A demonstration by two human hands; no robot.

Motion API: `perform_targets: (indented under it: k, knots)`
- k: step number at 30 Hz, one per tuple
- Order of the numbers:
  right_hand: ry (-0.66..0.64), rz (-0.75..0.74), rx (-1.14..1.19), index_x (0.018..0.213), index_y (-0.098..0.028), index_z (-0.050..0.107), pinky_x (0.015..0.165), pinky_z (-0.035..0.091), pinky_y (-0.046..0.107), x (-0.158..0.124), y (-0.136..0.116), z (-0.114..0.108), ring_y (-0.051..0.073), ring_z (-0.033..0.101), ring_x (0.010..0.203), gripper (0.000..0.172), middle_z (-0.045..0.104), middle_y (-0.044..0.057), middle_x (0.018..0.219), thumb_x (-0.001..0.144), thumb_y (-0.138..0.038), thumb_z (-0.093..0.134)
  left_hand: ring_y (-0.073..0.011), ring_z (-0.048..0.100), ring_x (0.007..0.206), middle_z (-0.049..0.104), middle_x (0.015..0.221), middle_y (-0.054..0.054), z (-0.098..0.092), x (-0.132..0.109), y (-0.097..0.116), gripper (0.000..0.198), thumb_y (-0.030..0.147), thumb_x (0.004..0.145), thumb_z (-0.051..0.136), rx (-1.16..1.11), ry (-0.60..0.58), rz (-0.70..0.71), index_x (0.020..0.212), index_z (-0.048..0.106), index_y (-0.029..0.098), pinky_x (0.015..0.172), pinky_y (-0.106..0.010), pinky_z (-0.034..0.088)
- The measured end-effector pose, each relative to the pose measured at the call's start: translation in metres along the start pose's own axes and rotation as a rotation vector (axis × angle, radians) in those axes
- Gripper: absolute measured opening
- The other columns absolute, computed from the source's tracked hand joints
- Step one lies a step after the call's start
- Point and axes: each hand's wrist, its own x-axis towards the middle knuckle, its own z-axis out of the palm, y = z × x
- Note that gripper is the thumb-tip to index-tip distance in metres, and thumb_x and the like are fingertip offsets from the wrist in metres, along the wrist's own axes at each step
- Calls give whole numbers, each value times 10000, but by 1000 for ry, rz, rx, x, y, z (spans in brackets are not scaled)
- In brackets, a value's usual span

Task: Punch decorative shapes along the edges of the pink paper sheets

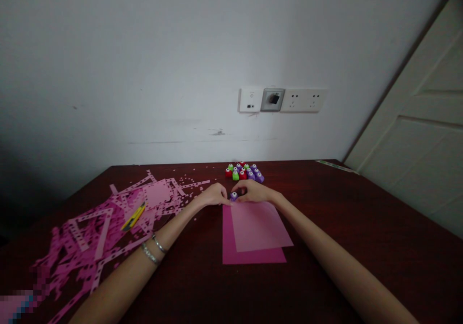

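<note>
Both hands meet at the far edge of two stacked pink paper sheets (258, 230) on a dark wooden table (343, 218). A small purple paper punch (234, 196) sits at the sheets' top left corner. My left hand (213, 195) has its fingertips closed against the punch from the left. My right hand (255, 191) curls over it from the right, fingers pinched on it. Two bracelets (155, 249) ring my left wrist.
A cluster of several red, green and purple punches (245, 171) stands just behind the hands. Pink paper scraps and punched strips (97, 232) cover the table's left side, with a yellow utility knife (133, 216) among them. Wall sockets (282, 100) and a door (419, 131) lie beyond.
</note>
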Motion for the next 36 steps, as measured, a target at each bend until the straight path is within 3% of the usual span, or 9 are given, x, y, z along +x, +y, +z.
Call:
perform_targets:
  k: [13,18,22,29,36]
  knots:
    - [96,-12,-39,1012,-144,643,613,424,224,0,8,4,132,550,709,294,643,46,851,727,-205,602,-83,391,459,491,443,39,0,-2,3,380,500,524,692,15,-3,8,595,619,134,469,-223,238]
    - [173,27,-33,989,-133,647,617,431,234,-7,12,-10,139,553,692,283,644,45,815,741,-260,599,-84,399,461,495,444,34,-1,-4,6,352,480,540,687,18,-24,1,586,612,138,472,-221,251]
    - [247,129,-46,967,-138,658,654,439,250,-32,19,-32,156,571,725,316,653,47,839,729,-340,609,-83,402,463,498,451,33,-2,-3,5,330,458,541,687,9,-32,-3,592,612,141,469,-217,251]
    - [296,307,-103,958,-153,666,731,446,289,-102,53,-72,188,591,797,338,666,74,916,714,-381,612,-89,427,490,524,502,23,-1,2,-3,306,431,544,678,5,-44,26,591,604,139,472,-215,264]
    - [311,448,-106,943,-162,672,813,446,327,-145,81,-83,224,604,872,336,673,82,950,707,-393,613,-90,440,503,522,506,29,-2,-1,2,292,411,527,684,-6,-53,3,604,608,139,474,-203,280]
